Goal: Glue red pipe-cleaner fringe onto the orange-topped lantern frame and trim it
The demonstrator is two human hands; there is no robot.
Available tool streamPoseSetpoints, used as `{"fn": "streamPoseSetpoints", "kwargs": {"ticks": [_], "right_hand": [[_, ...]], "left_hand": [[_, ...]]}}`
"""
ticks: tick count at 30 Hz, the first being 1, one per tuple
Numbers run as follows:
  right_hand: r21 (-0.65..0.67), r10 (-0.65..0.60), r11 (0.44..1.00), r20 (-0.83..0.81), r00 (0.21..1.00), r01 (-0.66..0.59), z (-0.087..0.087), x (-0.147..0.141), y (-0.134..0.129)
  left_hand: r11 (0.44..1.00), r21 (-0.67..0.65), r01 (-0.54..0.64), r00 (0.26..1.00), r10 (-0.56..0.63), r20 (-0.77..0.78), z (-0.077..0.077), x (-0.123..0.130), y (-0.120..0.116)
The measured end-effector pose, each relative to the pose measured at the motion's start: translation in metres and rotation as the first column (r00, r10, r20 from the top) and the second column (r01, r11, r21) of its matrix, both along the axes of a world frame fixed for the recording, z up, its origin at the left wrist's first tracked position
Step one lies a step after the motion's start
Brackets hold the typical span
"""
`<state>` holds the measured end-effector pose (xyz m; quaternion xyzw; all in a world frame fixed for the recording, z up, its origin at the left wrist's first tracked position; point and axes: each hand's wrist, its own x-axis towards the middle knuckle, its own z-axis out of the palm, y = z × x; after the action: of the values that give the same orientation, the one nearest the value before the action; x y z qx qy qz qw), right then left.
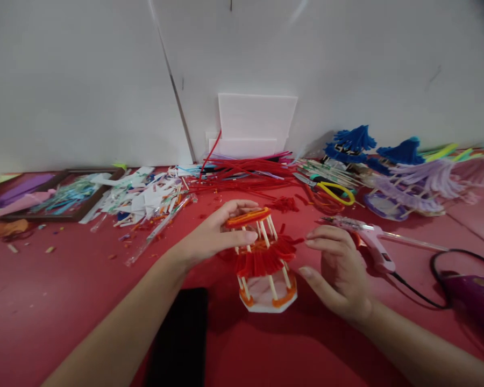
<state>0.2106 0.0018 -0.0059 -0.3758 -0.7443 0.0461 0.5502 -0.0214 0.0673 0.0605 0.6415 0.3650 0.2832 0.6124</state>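
Note:
A small tiered pagoda model (264,263) stands a little tilted in front of me. It has pale sticks for posts, an orange ring on top, a red pipe-cleaner fringe (262,262) round its middle and a white base edged in orange. My left hand (212,234) grips its upper tier from the left, thumb across the front posts and fingers behind the top ring. To the right of the fringe hovers my right hand (341,271), fingers bent and thumb spread away from them. Nothing shows between them, though a red fringe strand ends close to the fingertips.
A pink glue gun (373,244) with its cord lies at right, near a purple device (474,301). Behind are yellow-handled scissors (334,191), red pipe cleaners (246,174) and blue (355,140) and lilac models (411,188). Scraps (145,199) and a framed tray (60,217) lie left; a black slab (181,333) is nearest.

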Motion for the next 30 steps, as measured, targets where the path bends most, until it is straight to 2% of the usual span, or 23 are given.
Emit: {"fn": "streamPoseSetpoints", "kwargs": {"ticks": [3,6,8,11,13,15,16,17,21,23,25,26,28,30], "right_hand": [[0.098,-0.032,0.995,0.072,0.997,0.025,0.000,0.000,-0.001],[0.241,-0.074,0.970,0.187,0.979,0.027,0.000,-0.003,-0.001],[0.281,-0.073,0.960,0.233,0.970,0.005,-0.001,-0.007,-0.002],[0.276,-0.037,0.960,0.268,0.963,-0.040,-0.005,-0.012,-0.002],[0.258,-0.016,0.964,0.284,0.959,-0.061,-0.009,-0.014,-0.001],[0.242,-0.013,0.968,0.309,0.951,-0.065,-0.012,-0.016,-0.001],[0.239,-0.018,0.969,0.326,0.945,-0.064,-0.013,-0.016,0.000],[0.239,-0.027,0.969,0.342,0.939,-0.059,-0.014,-0.016,0.000],[0.231,-0.063,0.973,0.372,0.926,-0.027,-0.016,-0.017,0.001],[0.229,-0.071,0.973,0.380,0.922,-0.019,-0.016,-0.018,0.001],[0.237,-0.074,0.971,0.389,0.918,-0.022,-0.016,-0.018,0.000],[0.241,-0.073,0.970,0.393,0.917,-0.026,-0.017,-0.019,-0.001],[0.240,-0.070,0.970,0.406,0.911,-0.033,-0.018,-0.020,-0.002],[0.234,-0.082,0.972,0.429,0.899,-0.023,-0.020,-0.022,-0.003]], "left_hand": [[0.973,0.187,0.136,0.990,-0.127,-0.061,0.005,-0.006,0.005],[0.901,0.363,0.236,0.970,-0.196,-0.144,0.004,-0.008,0.005],[0.819,0.512,0.259,0.966,-0.206,-0.159,0.000,-0.006,0.004],[0.634,0.710,0.306,0.952,-0.199,-0.232,-0.004,-0.002,0.005],[0.516,0.777,0.360,0.933,-0.186,-0.309,-0.004,-0.002,0.008],[0.448,0.810,0.379,0.924,-0.133,-0.359,-0.003,-0.004,0.010],[0.446,0.811,0.379,0.922,-0.102,-0.374,-0.002,-0.006,0.010],[0.469,0.800,0.374,0.920,-0.077,-0.385,-0.002,-0.009,0.010],[0.640,0.707,0.301,0.935,-0.053,-0.350,-0.015,-0.020,0.002],[0.669,0.709,0.224,0.964,-0.045,-0.262,-0.028,-0.027,-0.002],[0.640,0.761,0.108,0.990,0.002,-0.143,-0.042,-0.035,-0.006],[0.597,0.797,0.085,0.992,0.026,-0.126,-0.048,-0.039,-0.008],[0.530,0.841,0.109,0.985,0.053,-0.162,-0.059,-0.045,-0.010],[0.525,0.836,0.159,0.977,0.038,-0.210,-0.066,-0.047,-0.012]]}}
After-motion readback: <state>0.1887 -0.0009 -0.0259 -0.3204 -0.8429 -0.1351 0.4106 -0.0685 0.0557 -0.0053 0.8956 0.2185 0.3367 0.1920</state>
